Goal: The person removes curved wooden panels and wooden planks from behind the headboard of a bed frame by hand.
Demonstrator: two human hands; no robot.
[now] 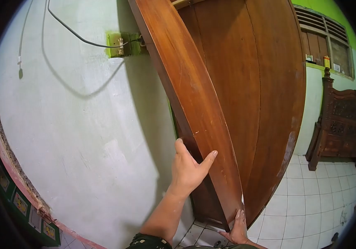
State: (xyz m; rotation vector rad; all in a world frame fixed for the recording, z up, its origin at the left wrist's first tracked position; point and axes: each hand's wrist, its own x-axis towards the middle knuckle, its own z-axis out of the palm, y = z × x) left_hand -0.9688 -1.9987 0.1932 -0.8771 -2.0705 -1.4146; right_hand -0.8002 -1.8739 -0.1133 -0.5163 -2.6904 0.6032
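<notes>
A large, tall brown wooden cabinet (223, 108) leans in my view, its narrow side board towards me and its wide panel to the right. My left hand (188, 170) grips the left edge of the side board, thumb on the front face and the other fingers round the darker side. Lower down, my right hand (239, 230) presses against the bottom end of the same board. Its fingers lie stretched along the wood near the right edge, with the thumb pointing left.
A white-green wall (91, 137) runs close on the left, with a socket (116, 45) and a black cable (78, 38). White floor tiles (302, 195) lie at right. A carved dark wooden headboard (341, 124) leans on the far wall below a louvred window (325, 39).
</notes>
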